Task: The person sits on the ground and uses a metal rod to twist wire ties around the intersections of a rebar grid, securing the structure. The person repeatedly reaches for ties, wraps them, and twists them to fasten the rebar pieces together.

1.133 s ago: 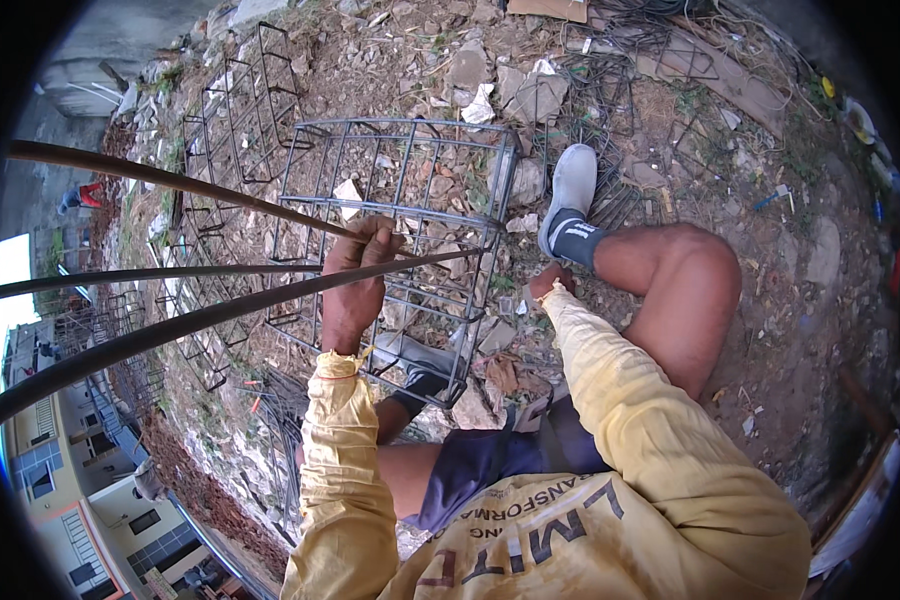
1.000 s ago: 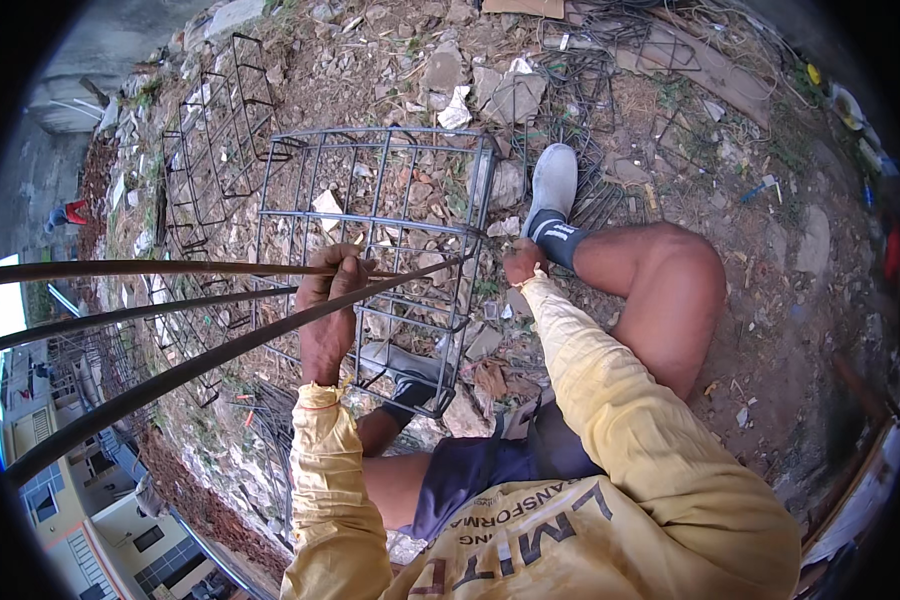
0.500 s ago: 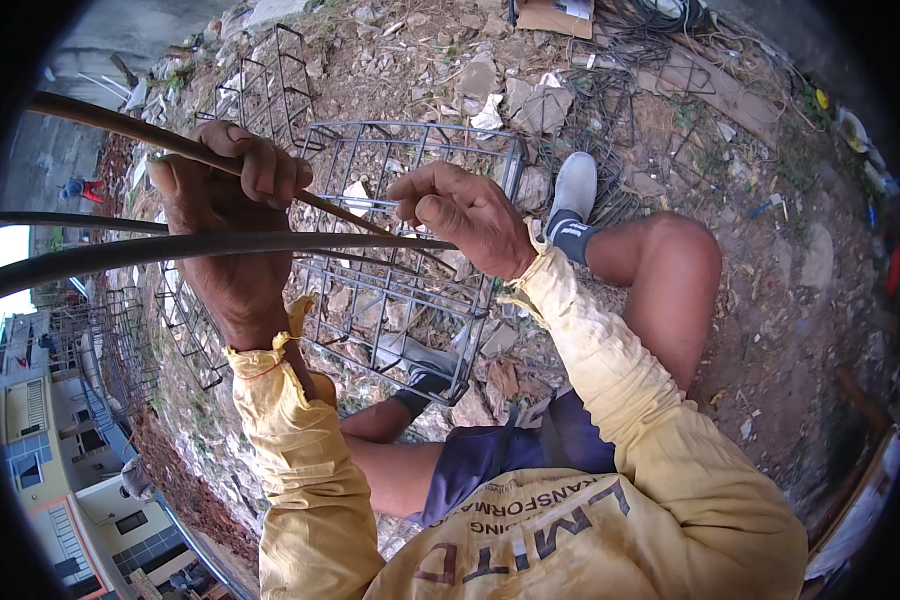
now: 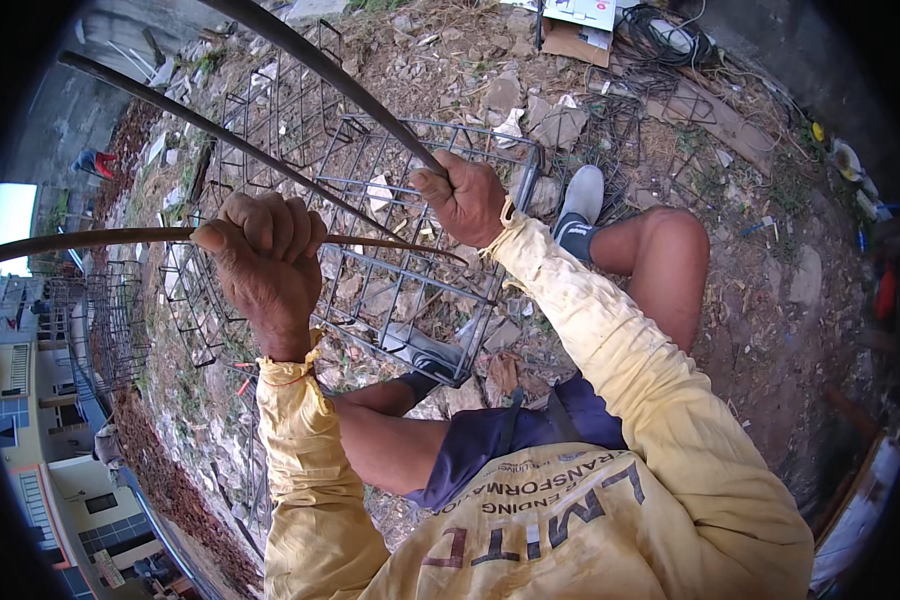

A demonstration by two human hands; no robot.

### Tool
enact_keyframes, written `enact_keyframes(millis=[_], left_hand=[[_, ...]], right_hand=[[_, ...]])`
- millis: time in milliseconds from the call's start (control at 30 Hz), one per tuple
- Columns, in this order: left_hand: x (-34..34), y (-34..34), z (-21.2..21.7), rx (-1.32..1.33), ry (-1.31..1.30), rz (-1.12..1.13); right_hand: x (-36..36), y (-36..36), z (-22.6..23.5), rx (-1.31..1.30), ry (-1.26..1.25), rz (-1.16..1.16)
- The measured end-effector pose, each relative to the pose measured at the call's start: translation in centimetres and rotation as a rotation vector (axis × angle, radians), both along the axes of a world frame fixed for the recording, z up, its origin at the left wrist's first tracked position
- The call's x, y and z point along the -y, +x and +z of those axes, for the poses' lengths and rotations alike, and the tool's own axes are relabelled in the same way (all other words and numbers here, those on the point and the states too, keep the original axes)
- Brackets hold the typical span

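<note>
My left hand (image 4: 270,262) is closed in a fist around a long thin steel bar (image 4: 100,238), which runs nearly level from the left rim to just past the hand's right. Higher up and to the right, my right hand (image 4: 467,198) grips the lower end of a thicker dark steel bar (image 4: 340,85) that slants up to the top left. A third bar (image 4: 210,128) slants between the two hands, with neither hand around it. Below them a rebar cage (image 4: 402,290) of long bars and square ties lies on the ground between my legs.
Rubble and stones (image 4: 560,125) cover the ground. More rebar cages (image 4: 270,120) stand beyond my left hand. At the back are a cardboard box (image 4: 578,45), coiled cable (image 4: 660,40) and a wooden plank (image 4: 715,125). Buildings (image 4: 80,500) show at the lower left.
My right hand, loosely open before, has closed on the thick bar, whose far end has swung upward. My left hand has moved down and right, and its bar now lies nearly level.
</note>
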State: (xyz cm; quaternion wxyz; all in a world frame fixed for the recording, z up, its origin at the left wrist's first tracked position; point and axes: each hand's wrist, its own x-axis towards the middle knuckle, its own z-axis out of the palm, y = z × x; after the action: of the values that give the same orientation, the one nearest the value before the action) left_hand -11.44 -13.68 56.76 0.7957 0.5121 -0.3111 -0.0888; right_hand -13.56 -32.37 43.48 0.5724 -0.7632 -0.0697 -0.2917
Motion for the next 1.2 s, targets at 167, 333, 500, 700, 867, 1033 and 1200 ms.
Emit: enact_keyframes(millis=[167,333,500,700,867,1033,1200], left_hand=[[-4.7,-2.1,-0.1,-0.038,-0.067,0.229],[-8.5,-3.0,-1.0,-0.032,-0.125,0.26],[-10.7,-2.3,-1.3,-0.067,-0.152,0.327],[-10.9,0.6,-0.8,-0.079,-0.113,0.372],[-12.5,1.8,-1.1,-0.111,-0.124,0.377],[-14.8,1.9,-1.8,-0.154,-0.155,0.464],[-17.4,2.7,-2.7,-0.183,-0.176,0.555]], right_hand=[[-0.2,0.0,-0.4,0.077,0.002,-0.105],[0.2,-0.2,-0.8,0.051,-0.06,-0.158],[0.1,0.2,-1.9,0.09,0.085,-0.12],[0.3,0.1,-1.9,0.032,0.008,-0.106],[0.1,0.4,-2.1,0.06,0.041,-0.084],[1.0,0.6,-3.3,0.02,0.101,-0.056],[1.5,0.2,-3.7,-0.032,0.166,0.005]])
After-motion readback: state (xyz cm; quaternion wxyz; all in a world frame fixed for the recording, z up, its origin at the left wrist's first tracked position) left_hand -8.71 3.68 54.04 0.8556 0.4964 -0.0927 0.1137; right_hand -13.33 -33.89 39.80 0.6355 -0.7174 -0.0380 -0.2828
